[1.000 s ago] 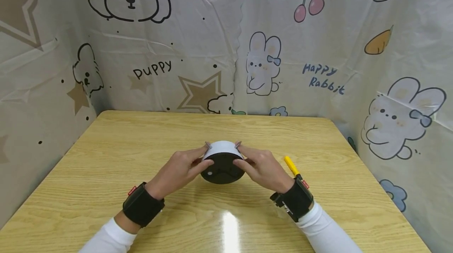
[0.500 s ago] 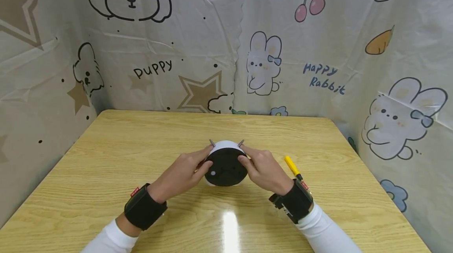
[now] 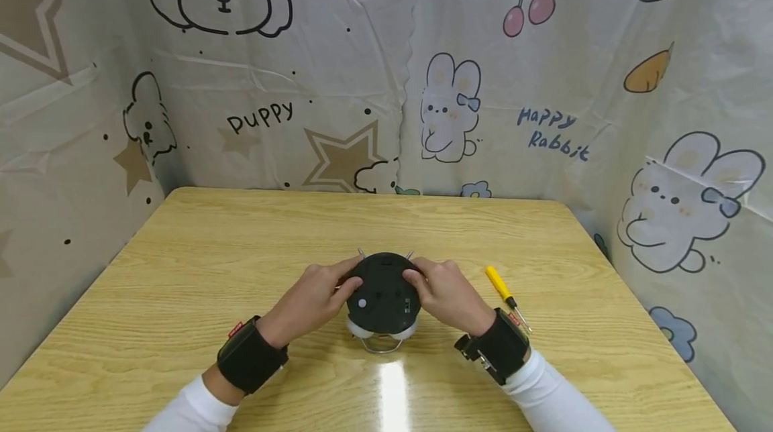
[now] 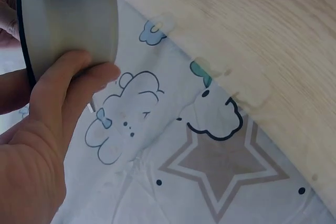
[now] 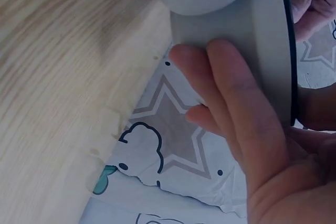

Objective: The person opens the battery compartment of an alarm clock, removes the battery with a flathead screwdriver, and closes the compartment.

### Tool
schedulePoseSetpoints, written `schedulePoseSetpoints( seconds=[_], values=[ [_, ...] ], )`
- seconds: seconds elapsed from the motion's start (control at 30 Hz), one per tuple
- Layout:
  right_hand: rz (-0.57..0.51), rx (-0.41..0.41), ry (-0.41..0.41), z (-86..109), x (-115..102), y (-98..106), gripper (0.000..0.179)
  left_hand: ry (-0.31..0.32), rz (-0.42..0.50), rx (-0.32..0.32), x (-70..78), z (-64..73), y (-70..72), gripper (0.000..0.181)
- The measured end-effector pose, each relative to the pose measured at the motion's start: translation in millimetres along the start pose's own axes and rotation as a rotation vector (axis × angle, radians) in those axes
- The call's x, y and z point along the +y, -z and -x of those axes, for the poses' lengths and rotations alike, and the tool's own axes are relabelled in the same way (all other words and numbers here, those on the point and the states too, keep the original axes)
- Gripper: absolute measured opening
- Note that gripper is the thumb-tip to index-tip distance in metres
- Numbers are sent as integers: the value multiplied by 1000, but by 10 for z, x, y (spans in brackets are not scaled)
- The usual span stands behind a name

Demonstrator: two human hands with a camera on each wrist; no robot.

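A round twin-bell alarm clock (image 3: 384,311) is held upside down at the middle of the table, its black back facing me. Its thin metal legs point up, and its white bells and wire handle (image 3: 382,350) are at the bottom. My left hand (image 3: 317,301) grips the left side, thumb on the black back and fingers along the white side wall (image 4: 73,19). From the right, my right hand (image 3: 449,298) holds the clock the same way, its fingers (image 5: 236,82) on the side wall. The dial is hidden on the far side.
A screwdriver (image 3: 501,288) with a yellow handle lies on the wooden table (image 3: 272,224), close to the right wrist. A patterned cloth (image 3: 338,70) hangs behind the table and along both sides.
The clock has tilted between both hands, so its black back now shows fully and the bells and handle have come into view below. More of the screwdriver's shaft shows.
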State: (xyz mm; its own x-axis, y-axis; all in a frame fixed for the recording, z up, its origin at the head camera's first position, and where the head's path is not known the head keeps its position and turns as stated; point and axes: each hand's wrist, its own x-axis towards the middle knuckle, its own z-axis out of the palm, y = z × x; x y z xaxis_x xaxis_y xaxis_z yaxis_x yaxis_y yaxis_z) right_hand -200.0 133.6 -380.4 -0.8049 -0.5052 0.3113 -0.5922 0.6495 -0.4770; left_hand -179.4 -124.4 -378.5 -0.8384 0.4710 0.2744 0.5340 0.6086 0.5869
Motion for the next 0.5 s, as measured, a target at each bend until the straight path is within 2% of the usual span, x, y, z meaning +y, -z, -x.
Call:
schedulePoseSetpoints(
  seconds=[0.27,0.5],
  values=[
    [36,-55,-18,-15,31,-34,24,51,-26,-75,-16,-5,-27,42],
    [6,-136,-90,-18,42,-53,25,92,4,-133,-21,-13,-51,45]
  ],
)
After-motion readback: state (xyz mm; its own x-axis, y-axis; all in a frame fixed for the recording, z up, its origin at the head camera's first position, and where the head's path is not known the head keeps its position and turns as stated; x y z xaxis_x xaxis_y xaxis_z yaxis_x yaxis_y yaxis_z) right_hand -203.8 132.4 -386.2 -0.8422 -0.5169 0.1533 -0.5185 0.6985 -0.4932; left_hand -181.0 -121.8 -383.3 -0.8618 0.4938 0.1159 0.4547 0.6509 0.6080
